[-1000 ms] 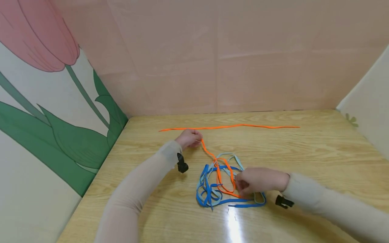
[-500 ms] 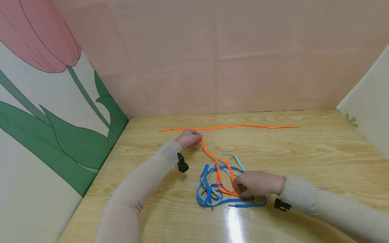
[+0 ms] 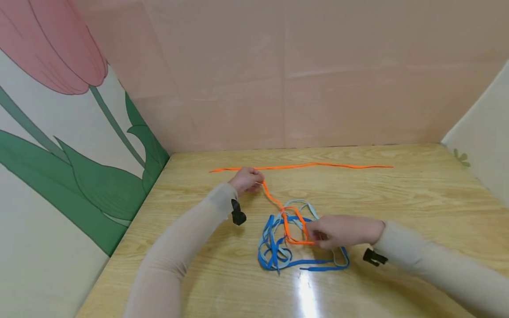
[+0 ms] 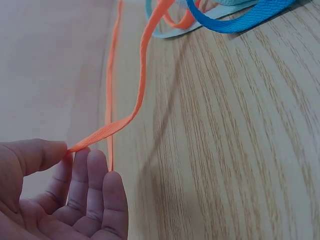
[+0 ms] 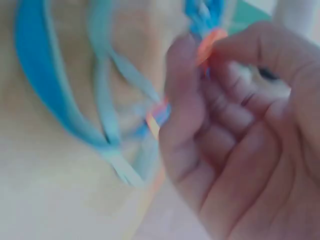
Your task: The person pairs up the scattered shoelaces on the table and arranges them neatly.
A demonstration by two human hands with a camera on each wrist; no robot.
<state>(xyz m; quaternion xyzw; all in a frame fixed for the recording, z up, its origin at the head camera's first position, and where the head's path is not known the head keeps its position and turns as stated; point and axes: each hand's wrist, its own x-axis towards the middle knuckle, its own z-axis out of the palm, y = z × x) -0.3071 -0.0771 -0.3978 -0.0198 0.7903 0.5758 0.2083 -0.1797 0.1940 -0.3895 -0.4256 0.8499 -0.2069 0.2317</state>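
My left hand (image 3: 247, 179) pinches the end of an orange shoelace (image 3: 273, 198) between thumb and forefinger, other fingers loosely bent in the left wrist view. From there the lace (image 4: 142, 75) runs down into a loose tangle with a blue shoelace (image 3: 318, 262) and a pale blue shoelace (image 3: 311, 208). At the tangle's right side my right hand (image 3: 343, 230) pinches a further part of the orange lace; the blurred right wrist view shows a bit of orange (image 5: 212, 45) between thumb and forefinger. This hand hides part of the tangle.
A second orange shoelace (image 3: 318, 164) lies nearly straight along the back of the wooden table (image 3: 417, 198), just behind my left hand. A pinkish wall (image 3: 278, 88) rises behind the table, and a panel with a printed tulip (image 3: 59, 48) borders the left.
My right hand has risen slightly from the tangle, drawing the lower part of the orange loop upward with it. The left hand stays in place, holding its lace end.
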